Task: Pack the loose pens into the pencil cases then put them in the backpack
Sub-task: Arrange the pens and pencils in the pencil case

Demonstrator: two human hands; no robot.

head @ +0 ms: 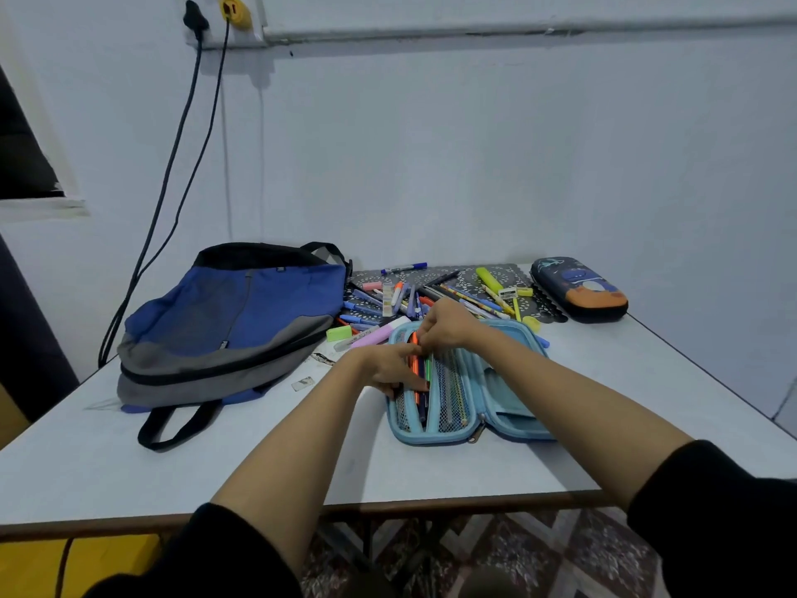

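Your left hand (386, 368) holds the pocket of the open pencil case (496, 410); your right hand (448, 325) pinches an orange pen (415, 363) in it, loose pens (390, 300) just beyond

You are reaching both arms forward, forearms bare, black sleeves (711, 511) ending near the elbows. Your left forearm (293, 446) is angling in toward the right and your right forearm (560, 381) toward the left, so the hands are meeting just beside each other. Your left hand (386, 366) is lying knuckles up, index finger stretching rightward, thumb tucked low, gripping the near left part of the pencil case (431, 438). Your right hand (448, 323), just beyond it, is curling its fingers downward, fingertips pinching at the top of an orange pen (415, 340).
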